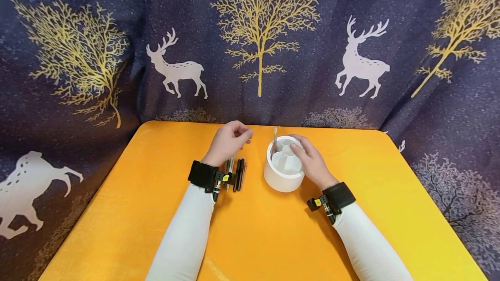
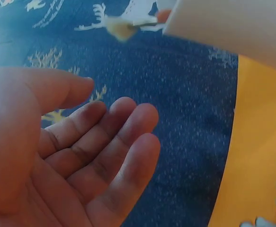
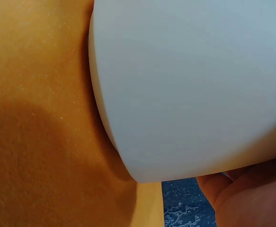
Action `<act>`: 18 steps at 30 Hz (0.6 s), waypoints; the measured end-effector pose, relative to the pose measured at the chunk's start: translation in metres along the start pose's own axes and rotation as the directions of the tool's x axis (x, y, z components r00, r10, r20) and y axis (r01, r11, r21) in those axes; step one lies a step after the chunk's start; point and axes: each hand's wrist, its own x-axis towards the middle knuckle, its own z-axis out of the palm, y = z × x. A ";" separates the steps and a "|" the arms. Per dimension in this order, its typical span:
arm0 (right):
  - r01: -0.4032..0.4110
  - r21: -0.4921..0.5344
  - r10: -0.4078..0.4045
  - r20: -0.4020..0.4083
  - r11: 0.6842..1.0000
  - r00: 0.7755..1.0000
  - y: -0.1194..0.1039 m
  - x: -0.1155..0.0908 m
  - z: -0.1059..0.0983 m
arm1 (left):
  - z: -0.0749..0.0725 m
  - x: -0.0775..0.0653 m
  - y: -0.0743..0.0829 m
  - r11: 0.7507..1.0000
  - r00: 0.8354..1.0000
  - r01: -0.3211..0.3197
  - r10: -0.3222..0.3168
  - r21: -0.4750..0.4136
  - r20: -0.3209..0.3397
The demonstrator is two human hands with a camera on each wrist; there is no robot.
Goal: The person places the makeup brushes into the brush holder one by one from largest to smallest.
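Note:
A round white desk organizer (image 1: 283, 183) with inner compartments stands upright on the table. My right hand (image 1: 313, 162) grips its right side, thumb over the rim and fingers outside; in the right wrist view, the white wall hides most of that hand. A slim brush (image 1: 275, 135) with a pale tip leans up out of the left compartment. Left of the organizer hovers my left hand (image 1: 229, 141), its fingers loosely bent with nothing between them, as the left wrist view shows. Close to the left wrist lie several slim sticks, including black pens (image 1: 238, 176), partly covered by the wrist camera.
A yellow-orange cloth covers the table (image 1: 250, 237). Behind it hangs a dark blue curtain (image 1: 304, 77) printed with white deer and golden trees, meeting the table's back edge. Black wrist straps (image 1: 340, 195) with small cameras sit on both forearms.

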 end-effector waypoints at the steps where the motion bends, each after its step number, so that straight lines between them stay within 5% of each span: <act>1: 0.002 0.001 -0.002 0.000 1.000 1.000 0.000 0.000 0.000 | -0.002 0.000 -0.002 1.000 1.000 0.006 -0.006 -0.001 -0.007; 18: -0.009 -0.001 0.009 -0.002 1.000 1.000 -0.002 -0.001 -0.001 | -0.020 0.000 -0.022 0.993 0.996 0.070 -0.065 0.097 -0.057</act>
